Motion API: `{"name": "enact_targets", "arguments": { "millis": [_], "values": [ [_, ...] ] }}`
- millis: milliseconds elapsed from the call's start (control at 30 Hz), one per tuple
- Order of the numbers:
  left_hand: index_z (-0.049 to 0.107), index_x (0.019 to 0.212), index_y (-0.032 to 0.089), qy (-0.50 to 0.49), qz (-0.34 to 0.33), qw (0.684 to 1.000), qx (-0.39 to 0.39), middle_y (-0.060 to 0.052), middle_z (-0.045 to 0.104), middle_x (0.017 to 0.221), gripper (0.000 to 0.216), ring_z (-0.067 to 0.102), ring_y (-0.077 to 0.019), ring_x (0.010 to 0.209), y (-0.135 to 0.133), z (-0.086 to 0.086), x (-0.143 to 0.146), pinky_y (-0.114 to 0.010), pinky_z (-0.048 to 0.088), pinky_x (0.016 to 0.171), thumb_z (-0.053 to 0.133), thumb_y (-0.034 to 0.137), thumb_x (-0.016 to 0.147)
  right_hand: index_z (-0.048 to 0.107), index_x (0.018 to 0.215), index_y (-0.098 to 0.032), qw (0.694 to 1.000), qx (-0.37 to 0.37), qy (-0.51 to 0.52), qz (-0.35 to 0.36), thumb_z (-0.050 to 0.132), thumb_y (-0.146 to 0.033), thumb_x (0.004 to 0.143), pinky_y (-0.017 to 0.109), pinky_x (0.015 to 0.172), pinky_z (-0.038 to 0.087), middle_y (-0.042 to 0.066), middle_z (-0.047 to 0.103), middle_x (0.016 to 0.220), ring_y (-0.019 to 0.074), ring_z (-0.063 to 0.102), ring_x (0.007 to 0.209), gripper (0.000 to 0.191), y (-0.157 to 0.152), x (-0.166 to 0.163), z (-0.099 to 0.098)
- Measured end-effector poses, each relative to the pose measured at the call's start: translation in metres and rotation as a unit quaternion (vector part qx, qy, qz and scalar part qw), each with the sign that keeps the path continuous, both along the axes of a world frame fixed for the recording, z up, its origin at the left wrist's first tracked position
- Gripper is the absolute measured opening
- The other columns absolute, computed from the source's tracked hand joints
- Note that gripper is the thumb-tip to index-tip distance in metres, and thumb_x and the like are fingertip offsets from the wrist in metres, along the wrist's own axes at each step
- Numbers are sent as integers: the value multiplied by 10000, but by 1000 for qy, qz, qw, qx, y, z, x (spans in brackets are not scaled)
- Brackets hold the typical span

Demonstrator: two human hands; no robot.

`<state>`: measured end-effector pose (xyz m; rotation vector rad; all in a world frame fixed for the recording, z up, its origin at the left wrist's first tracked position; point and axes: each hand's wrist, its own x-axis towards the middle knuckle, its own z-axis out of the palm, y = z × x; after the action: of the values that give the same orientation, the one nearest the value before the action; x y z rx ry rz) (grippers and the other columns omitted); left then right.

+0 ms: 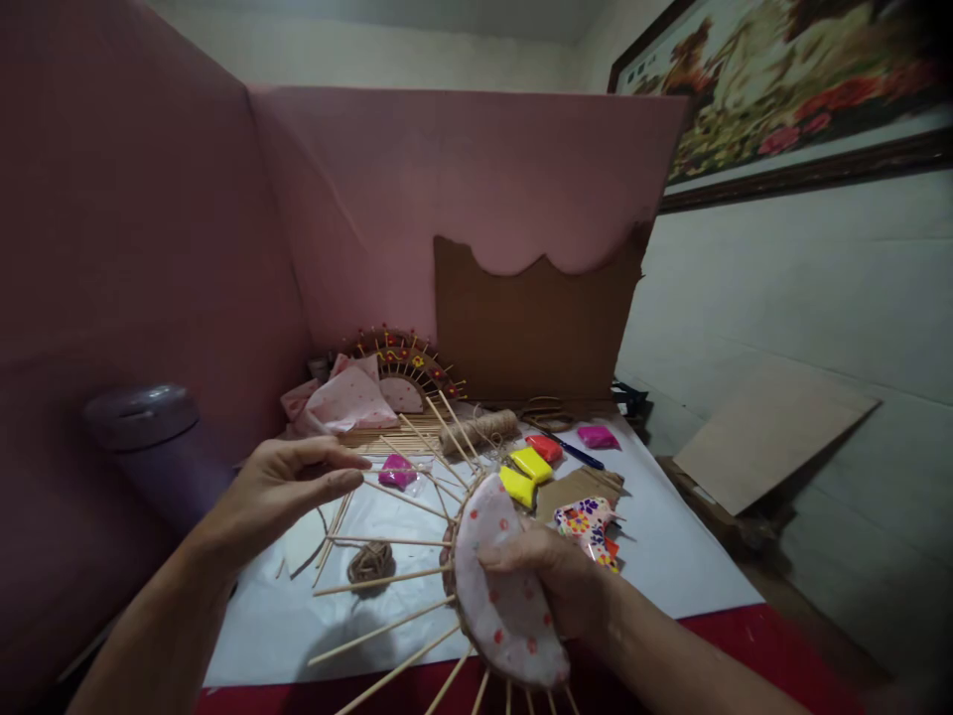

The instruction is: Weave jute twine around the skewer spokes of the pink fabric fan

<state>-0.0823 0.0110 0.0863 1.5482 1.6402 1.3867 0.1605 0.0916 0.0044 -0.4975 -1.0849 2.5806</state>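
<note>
The right hand [570,576] clasps the fan [497,606], likely light; its thin sticks [417,542] could snap, so grip the cloth [482,521]. The left hand [294,489] pinches twine [398,470].

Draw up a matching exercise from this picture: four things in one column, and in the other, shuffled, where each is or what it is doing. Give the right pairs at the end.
Column one
1. Left hand
2. Right hand
3. Ball of brown yarn
4. Wavy-topped cardboard

Column two
A. Lying on the white sheet
B. Thumb and fingertips close together near the ends of the sticks
C. Standing upright before the pink panel
D. Grasping the dotted half-disc, thumb across its face

Pairs: 1-B, 2-D, 3-A, 4-C
</note>
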Motion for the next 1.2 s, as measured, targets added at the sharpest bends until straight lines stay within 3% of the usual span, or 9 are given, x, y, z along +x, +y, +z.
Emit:
{"name": "enact_targets", "arguments": {
  "millis": [300,633,800,933,1100,1200],
  "values": [
    [678,610,171,34,-42,998,-8,-20,538,587,125,462,-126,566,6,14,4,-186,387,506,668,279,674,606,819,-97,999,12,10,-34,690,-175,552,269,563,468,58,663,698,148,614,578,290,-1,0,3],
    [690,661,164,-63,-40,997,-21,-41,583,597,147,470,-120,508,19,1,-12,-178,379,446,684,310,656,614,796,-108,999,21,-6,-48,699,-172,530,252,576,456,46,657,694,137,607,582,286,1,0,8],
    [576,491,166,-40,-68,997,-9,11,451,505,208,406,-92,477,24,16,-2,-169,351,435,708,239,635,622,814,-93,998,31,0,-57,697,-192,532,252,570,461,53,658,696,134,604,576,309,1,-2,12],
    [612,498,157,-56,-91,993,56,-32,550,654,150,502,-130,637,28,30,10,-185,417,553,729,171,590,634,787,-77,998,40,-7,-39,682,-208,553,224,539,457,60,658,690,127,603,571,272,4,1,16],
    [648,516,156,-95,-113,988,49,-68,614,756,103,557,-162,721,36,41,17,-208,447,609,724,109,568,635,799,-94,998,54,-30,-20,692,-176,535,230,536,465,54,660,701,129,602,577,282,8,3,11],
    [635,489,139,-192,-96,976,41,-65,618,691,163,568,-154,655,43,44,23,-186,431,520,713,0,522,638,815,-92,998,47,-29,10,688,-178,534,233,555,472,62,661,731,128,606,596,299,8,4,5]
  ]
}}
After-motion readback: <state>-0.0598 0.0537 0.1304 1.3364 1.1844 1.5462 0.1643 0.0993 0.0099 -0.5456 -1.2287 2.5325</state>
